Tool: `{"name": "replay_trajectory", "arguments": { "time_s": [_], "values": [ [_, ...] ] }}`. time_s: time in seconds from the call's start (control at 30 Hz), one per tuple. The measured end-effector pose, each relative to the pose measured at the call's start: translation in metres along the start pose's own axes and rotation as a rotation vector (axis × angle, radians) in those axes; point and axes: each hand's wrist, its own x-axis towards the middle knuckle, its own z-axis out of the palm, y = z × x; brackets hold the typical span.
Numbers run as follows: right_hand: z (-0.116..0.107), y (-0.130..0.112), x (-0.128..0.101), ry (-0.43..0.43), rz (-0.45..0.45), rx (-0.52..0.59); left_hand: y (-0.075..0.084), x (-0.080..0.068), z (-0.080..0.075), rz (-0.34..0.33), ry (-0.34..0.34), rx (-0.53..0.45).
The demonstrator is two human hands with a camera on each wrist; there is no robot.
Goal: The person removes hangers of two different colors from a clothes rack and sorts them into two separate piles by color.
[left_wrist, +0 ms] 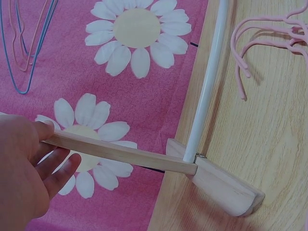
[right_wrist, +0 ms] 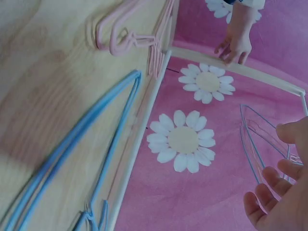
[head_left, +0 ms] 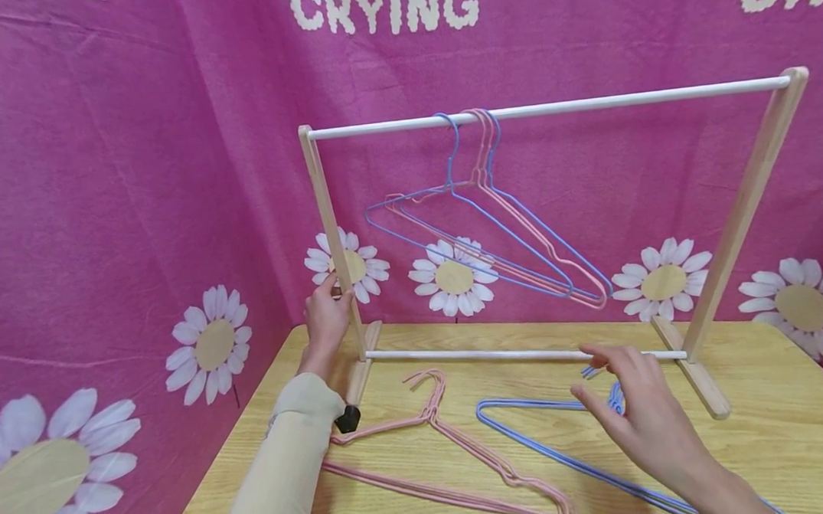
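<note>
Right hand (head_left: 639, 408) fingers loosely spread, empty, above blue wire hangers (head_left: 565, 450) | left hand (head_left: 326, 318) gripping rack's wooden upright (head_left: 331, 237); pink wire hangers (head_left: 454, 454) lying between hands

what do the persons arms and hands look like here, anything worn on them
Both hands are bare: no gloves or rings show. The left hand comes out of a long cream sleeve of soft fabric that reaches the wrist, with a small black object at the cuff, perhaps the wrist camera mount. The right hand shows a bare wrist, with no sleeve in view.
</note>
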Motion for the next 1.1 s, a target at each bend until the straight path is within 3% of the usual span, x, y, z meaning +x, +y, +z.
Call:
{"name": "replay_trajectory", "arguments": {
  "time_s": [0.33, 0.6, 1.1],
  "values": [
    [-0.011, 0.003, 0.024, 0.123, -0.040, 0.038, -0.001, -0.001, 0.000, -0.013, -0.011, -0.001],
    [-0.017, 0.011, 0.039, 0.184, -0.074, -0.005, -0.001, 0.000, 0.000, -0.009, -0.003, 0.007],
    [-0.022, 0.037, 0.060, 0.177, -0.163, -0.074, -0.001, 0.000, 0.001, 0.018, 0.007, 0.032]
  ]
}}
